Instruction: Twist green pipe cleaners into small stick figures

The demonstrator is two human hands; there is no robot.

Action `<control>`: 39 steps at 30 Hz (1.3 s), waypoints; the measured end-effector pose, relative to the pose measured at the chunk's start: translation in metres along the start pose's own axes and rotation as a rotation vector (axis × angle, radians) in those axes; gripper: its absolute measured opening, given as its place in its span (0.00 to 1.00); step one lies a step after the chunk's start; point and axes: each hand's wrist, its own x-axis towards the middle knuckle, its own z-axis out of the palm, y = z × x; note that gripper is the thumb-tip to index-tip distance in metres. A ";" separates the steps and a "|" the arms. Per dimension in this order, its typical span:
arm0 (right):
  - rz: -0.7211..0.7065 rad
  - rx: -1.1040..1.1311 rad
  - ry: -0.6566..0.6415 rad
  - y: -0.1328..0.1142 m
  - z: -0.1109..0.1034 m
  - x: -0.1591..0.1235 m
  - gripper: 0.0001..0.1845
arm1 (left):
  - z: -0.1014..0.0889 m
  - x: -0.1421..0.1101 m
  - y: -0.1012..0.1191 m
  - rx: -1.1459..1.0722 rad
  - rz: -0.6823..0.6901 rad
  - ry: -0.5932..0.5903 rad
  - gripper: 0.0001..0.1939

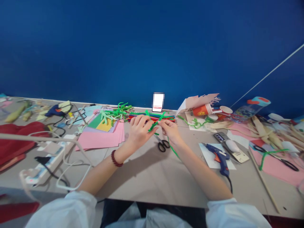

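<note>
My left hand (141,130) and my right hand (169,131) are close together above the table, and both pinch a bright green pipe cleaner (154,124). One end of it hangs below my right hand. Just behind my fingers lies a bundle of multicoloured pipe cleaners (152,117). Black-handled scissors (162,144) lie under and ahead of my right hand. Further left, a tangle of green pipe cleaners (116,112) rests on a stack of coloured paper (102,139). A dark red bead bracelet (116,159) circles my left wrist.
A blue glue gun (219,159) with its cord lies to the right, near a phone (222,138). A white power strip (51,160) with cables sits at the left, beside a red cloth (16,139). A blue wall rises behind the table.
</note>
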 end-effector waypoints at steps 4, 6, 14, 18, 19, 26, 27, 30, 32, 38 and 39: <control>0.055 0.043 -0.079 0.003 0.001 -0.001 0.20 | 0.006 -0.005 0.002 0.061 0.095 -0.013 0.04; 0.052 0.033 -0.112 0.002 0.000 -0.001 0.19 | 0.006 -0.004 0.001 -0.023 0.056 -0.037 0.05; 0.007 -0.138 -0.219 -0.010 -0.008 0.000 0.13 | 0.003 0.006 -0.005 -0.900 -0.568 -0.292 0.08; -0.034 -0.171 -0.288 -0.018 -0.008 -0.004 0.14 | 0.001 0.009 -0.011 -1.383 -0.897 -0.526 0.08; -0.047 -0.175 -0.320 -0.019 -0.008 -0.005 0.14 | 0.001 0.009 -0.012 -1.479 -0.952 -0.590 0.08; -0.084 -0.169 -0.261 -0.018 -0.005 -0.007 0.14 | 0.002 0.011 -0.018 -1.520 -1.083 -0.728 0.10; -0.078 -0.155 -0.199 -0.017 -0.005 -0.006 0.15 | 0.001 0.013 -0.019 -1.448 -1.064 -0.683 0.12; -0.052 -0.120 -0.062 -0.015 -0.006 -0.001 0.17 | -0.008 0.018 -0.020 -1.100 -0.843 -0.454 0.17; -0.043 -0.099 -0.023 -0.013 -0.006 0.000 0.17 | -0.014 0.019 -0.017 -0.759 -0.595 -0.275 0.13; -0.021 -0.041 -0.003 -0.003 -0.001 -0.003 0.20 | -0.011 0.007 -0.001 -0.175 -0.073 -0.172 0.06; -0.007 -0.036 -0.010 -0.002 0.000 -0.004 0.21 | -0.008 0.004 0.000 -0.133 -0.052 -0.177 0.06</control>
